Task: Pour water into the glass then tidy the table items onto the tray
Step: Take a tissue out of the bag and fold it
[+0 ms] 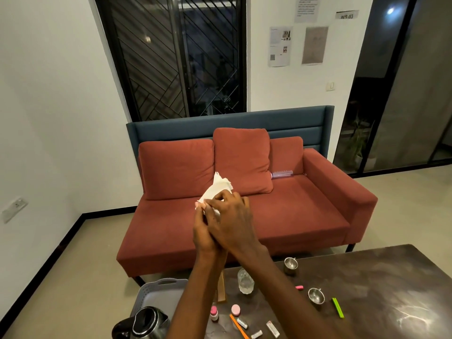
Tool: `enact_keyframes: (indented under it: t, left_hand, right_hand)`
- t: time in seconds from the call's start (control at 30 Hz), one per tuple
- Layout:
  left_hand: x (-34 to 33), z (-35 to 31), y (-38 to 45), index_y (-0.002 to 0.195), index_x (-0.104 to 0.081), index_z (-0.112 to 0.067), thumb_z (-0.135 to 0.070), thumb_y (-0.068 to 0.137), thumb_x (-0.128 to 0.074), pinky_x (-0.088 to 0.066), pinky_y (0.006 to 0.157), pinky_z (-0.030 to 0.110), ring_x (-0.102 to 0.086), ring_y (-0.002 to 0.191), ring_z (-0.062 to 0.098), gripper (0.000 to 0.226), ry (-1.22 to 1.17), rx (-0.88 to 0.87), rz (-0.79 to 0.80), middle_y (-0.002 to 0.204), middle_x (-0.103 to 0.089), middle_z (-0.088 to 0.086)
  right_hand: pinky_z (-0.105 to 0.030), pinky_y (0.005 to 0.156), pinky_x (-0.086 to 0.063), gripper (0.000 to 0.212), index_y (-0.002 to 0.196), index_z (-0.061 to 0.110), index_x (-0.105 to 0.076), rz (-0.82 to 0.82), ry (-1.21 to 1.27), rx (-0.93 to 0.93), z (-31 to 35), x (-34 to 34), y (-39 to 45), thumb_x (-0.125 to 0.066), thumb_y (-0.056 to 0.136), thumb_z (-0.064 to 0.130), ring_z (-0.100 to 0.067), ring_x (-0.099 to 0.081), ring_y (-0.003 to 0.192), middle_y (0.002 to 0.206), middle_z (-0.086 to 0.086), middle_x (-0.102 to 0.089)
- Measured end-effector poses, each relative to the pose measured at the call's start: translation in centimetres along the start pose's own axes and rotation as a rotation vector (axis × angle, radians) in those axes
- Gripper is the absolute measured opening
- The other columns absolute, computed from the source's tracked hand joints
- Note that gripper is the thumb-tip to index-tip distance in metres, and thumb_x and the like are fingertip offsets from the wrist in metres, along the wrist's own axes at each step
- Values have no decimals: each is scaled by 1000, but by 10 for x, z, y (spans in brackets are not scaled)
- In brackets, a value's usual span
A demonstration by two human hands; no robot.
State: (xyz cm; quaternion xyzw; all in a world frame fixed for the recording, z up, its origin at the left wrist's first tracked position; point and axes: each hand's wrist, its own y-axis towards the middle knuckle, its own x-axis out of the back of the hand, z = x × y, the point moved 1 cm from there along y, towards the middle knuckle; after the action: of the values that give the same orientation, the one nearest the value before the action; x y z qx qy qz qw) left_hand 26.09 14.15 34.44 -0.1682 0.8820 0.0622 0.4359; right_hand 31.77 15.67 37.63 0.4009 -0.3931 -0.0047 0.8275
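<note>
Both forearms rise from the lower edge and cross, so that the right hand (232,216) lies over the left hand (204,231), the two pressed together well above the table (367,289). Fingers of both curl round a crumpled white tissue (217,189), which sticks up just beyond the fingertips; how much of it each hand grips cannot be told, since the right hand covers most of the left. Below the wrists stands the glass (245,281), upright and seemingly holding some water, which suggests the pour is done and the hands are being wiped dry. Below the left forearm sit the kettle (146,321) and, just past it, the grey tray (156,293), apparently bare where visible. Under the right forearm lie two metal cups (290,265), (316,296), two pink-capped bottles (235,310), (214,313), a green stick (337,307), an orange pencil (236,324) and small wrapped pieces. To finish this step well, ball the tissue tightly in one hand, keeping it clear of the glass while lowering, and free the other hand for the first pickup. Move the glass last or slowly, since it would spill if tipped; the small loose pieces suit a pinch.
</note>
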Motion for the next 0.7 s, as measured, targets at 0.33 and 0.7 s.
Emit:
enact_keyframes:
  t: [0.33, 0.7]
  left_hand:
    - [18, -14, 4, 128, -55, 1, -28, 99, -49, -45, 103, 45, -65, 100, 28, 41, -16, -22, -155, 105, -70, 16]
    - [21, -8, -4, 115, -61, -5, -18, 93, -62, -61, 73, 40, -73, 85, 25, 26, 365, 40, -101, 98, -76, 11]
  right_hand:
    - [-20, 92, -35, 29, 100, 21, -76, 213, 482, 18, -19, -8, -12, -53, 85, 14, -3, -56, 104, 108, 8, -66]
    - [-20, 58, -55, 42, 123, 9, -58, 246, 1101, -873, -73, 3, 1, -75, 86, 20, -11, -74, 79, 102, -5, -74]
